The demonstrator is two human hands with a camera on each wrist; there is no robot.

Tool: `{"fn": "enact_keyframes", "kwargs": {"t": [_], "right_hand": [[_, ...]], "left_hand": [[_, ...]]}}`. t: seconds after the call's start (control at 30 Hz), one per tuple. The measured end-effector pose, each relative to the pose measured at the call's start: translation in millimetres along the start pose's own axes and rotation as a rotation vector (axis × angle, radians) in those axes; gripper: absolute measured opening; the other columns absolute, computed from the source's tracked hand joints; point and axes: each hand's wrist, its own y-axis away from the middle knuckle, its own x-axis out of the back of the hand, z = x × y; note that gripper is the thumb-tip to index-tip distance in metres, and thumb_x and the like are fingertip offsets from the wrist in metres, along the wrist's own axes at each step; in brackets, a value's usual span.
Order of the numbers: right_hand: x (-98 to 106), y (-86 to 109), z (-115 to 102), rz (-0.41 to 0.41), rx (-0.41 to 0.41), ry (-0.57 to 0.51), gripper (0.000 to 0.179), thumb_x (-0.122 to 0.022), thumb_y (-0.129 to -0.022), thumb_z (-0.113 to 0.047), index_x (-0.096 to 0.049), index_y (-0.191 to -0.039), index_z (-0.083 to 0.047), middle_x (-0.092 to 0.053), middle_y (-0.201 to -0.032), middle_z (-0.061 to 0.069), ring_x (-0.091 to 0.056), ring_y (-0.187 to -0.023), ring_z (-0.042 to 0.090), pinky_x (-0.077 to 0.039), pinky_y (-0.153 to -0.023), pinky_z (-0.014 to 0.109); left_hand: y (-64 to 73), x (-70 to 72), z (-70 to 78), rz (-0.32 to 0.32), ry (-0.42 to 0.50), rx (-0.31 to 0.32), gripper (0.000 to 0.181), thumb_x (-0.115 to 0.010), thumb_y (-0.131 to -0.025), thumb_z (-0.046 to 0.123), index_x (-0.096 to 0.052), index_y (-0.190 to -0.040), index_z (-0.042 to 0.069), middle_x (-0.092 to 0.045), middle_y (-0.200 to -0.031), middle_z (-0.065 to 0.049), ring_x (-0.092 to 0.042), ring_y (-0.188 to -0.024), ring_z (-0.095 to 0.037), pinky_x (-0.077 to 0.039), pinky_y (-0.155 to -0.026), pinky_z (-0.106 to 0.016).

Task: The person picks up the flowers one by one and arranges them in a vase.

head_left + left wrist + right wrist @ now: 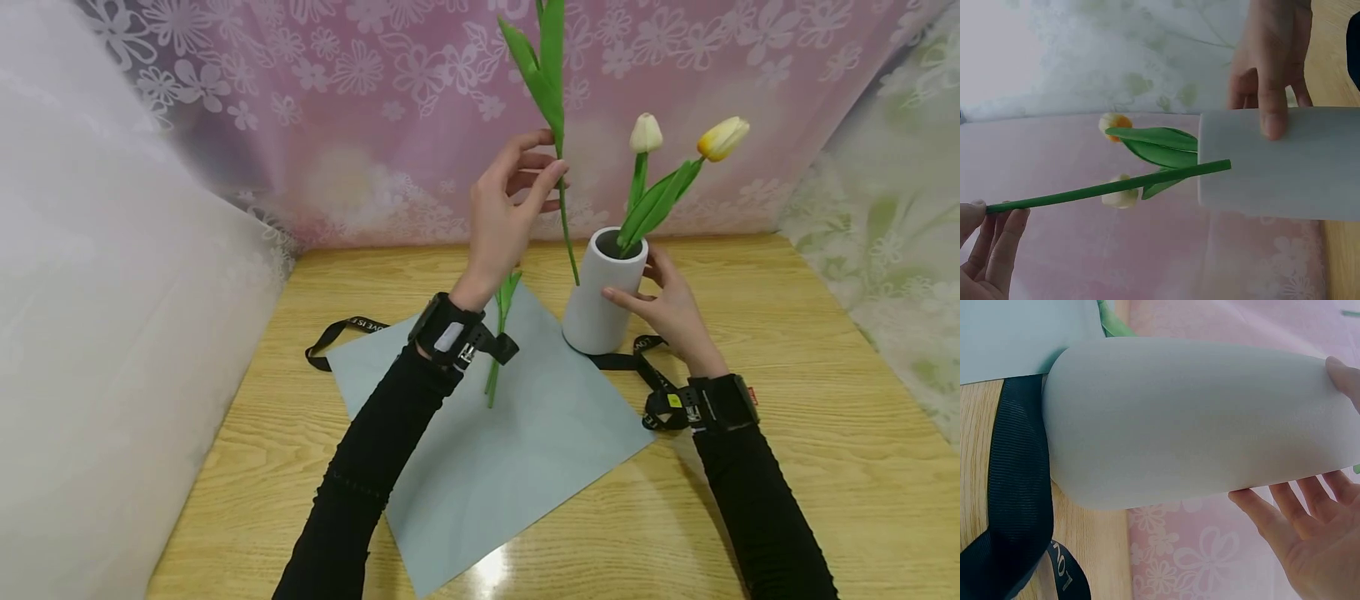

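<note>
My left hand [506,204] pinches a tulip stem [567,225] between thumb and fingers, with its long green leaves pointing up and its bloom outside the head view. The stem's cut end hangs just left of the white vase [596,308], below rim height. In the left wrist view that green stem [1091,192] overlaps the vase's mouth. My right hand [675,312] holds the upright vase near its top, thumb on one side and fingers [1291,512] on the other. Inside it lean a cream tulip [646,133] and a yellow-and-white tulip [723,138].
Another green-leaved stem [492,383] lies on a grey-blue paper sheet [510,467], partly behind my left wrist. Black lettered ribbon [322,343] shows at the sheet's left and by the vase base. A pink floral curtain [360,150] hangs behind the wooden table [795,333].
</note>
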Motion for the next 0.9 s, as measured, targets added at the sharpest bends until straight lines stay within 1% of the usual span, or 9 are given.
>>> {"fn": "enact_keyframes", "kwargs": {"t": [0.1, 0.23, 0.37, 0.47, 0.57, 0.67, 0.73, 0.8, 0.9], "right_hand": [[-0.1, 0.7, -0.6, 0.001, 0.000, 0.005, 0.087, -0.079, -0.090, -0.025, -0.028, -0.160, -0.025, -0.037, -0.157, 0.006, -0.037, -0.141, 0.031, -0.043, -0.109, 0.060], [-0.3, 1.1, -1.9, 0.001, 0.003, 0.009, 0.086, -0.079, -0.091, -0.026, -0.028, -0.160, -0.023, -0.037, -0.158, 0.006, -0.037, -0.141, 0.031, -0.042, -0.109, 0.060], [-0.3, 1.2, -2.8, 0.006, 0.001, 0.013, 0.087, -0.079, -0.090, -0.027, -0.028, -0.160, -0.023, -0.037, -0.157, 0.007, -0.038, -0.141, 0.032, -0.043, -0.108, 0.061], [-0.8, 0.8, -2.8, 0.009, 0.001, 0.016, 0.087, -0.079, -0.090, -0.028, -0.028, -0.160, -0.024, -0.037, -0.158, 0.007, -0.038, -0.141, 0.032, -0.043, -0.108, 0.062], [-0.8, 0.0, -2.7, 0.013, 0.008, 0.018, 0.086, -0.079, -0.090, -0.028, -0.029, -0.160, -0.024, -0.037, -0.158, 0.006, -0.038, -0.141, 0.032, -0.043, -0.107, 0.063], [-0.4, -0.5, -2.5, 0.016, 0.017, 0.021, 0.085, -0.079, -0.090, -0.027, -0.030, -0.160, -0.024, -0.038, -0.157, 0.007, -0.038, -0.141, 0.033, -0.043, -0.107, 0.064], [0.0, -0.2, -2.6, 0.018, 0.019, 0.024, 0.085, -0.079, -0.090, -0.027, -0.030, -0.160, -0.024, -0.038, -0.157, 0.007, -0.038, -0.141, 0.034, -0.043, -0.107, 0.064], [0.0, -0.2, -1.8, 0.015, 0.017, 0.021, 0.085, -0.079, -0.090, -0.027, -0.030, -0.160, -0.023, -0.038, -0.157, 0.007, -0.038, -0.141, 0.033, -0.043, -0.107, 0.063], [0.0, -0.1, -0.1, 0.013, 0.012, 0.016, 0.085, -0.079, -0.091, -0.028, -0.030, -0.159, -0.023, -0.038, -0.156, 0.007, -0.038, -0.141, 0.033, -0.042, -0.108, 0.062]], "left_hand": [[-8.0, -2.8, 7.4, 0.014, 0.022, -0.021, 0.032, -0.065, -0.100, 0.008, -0.059, -0.129, -0.003, -0.068, -0.100, -0.018, -0.072, -0.086, -0.019, -0.063, -0.074, -0.032], [-17.1, -8.6, 13.1, 0.034, 0.052, -0.054, 0.033, -0.065, -0.099, 0.006, -0.058, -0.130, -0.004, -0.067, -0.100, -0.019, -0.072, -0.087, -0.020, -0.063, -0.075, -0.032], [-25.5, -16.5, 14.6, 0.042, 0.071, -0.058, 0.034, -0.064, -0.099, 0.004, -0.056, -0.131, -0.004, -0.067, -0.104, -0.020, -0.072, -0.090, -0.019, -0.062, -0.077, -0.031], [-30.3, -22.7, 12.5, 0.049, 0.080, -0.070, 0.033, -0.064, -0.099, 0.003, -0.055, -0.131, -0.004, -0.066, -0.105, -0.020, -0.071, -0.091, -0.019, -0.062, -0.078, -0.030], [-33.8, -28.9, 6.7, 0.052, 0.068, -0.087, 0.032, -0.064, -0.099, 0.003, -0.056, -0.129, -0.004, -0.066, -0.105, -0.020, -0.072, -0.091, -0.020, -0.062, -0.078, -0.028], [-34.5, -34.8, -2.6, 0.046, 0.043, -0.084, 0.031, -0.065, -0.099, 0.004, -0.057, -0.128, -0.004, -0.067, -0.103, -0.019, -0.072, -0.089, -0.020, -0.061, -0.077, -0.026], [-32.8, -38.0, -10.4, 0.030, 0.027, -0.063, 0.031, -0.064, -0.100, 0.006, -0.057, -0.128, -0.003, -0.068, -0.102, -0.017, -0.072, -0.089, -0.018, -0.061, -0.076, -0.025], [-29.4, -40.8, -18.4, 0.012, 0.015, -0.024, 0.031, -0.064, -0.100, 0.009, -0.058, -0.129, -0.001, -0.068, -0.103, -0.015, -0.072, -0.088, -0.016, -0.061, -0.076, -0.024], [-23.3, -44.2, -30.2, -0.009, 0.000, 0.022, 0.031, -0.064, -0.101, 0.010, -0.058, -0.129, 0.001, -0.068, -0.104, -0.015, -0.072, -0.089, -0.018, -0.061, -0.076, -0.024]]}}
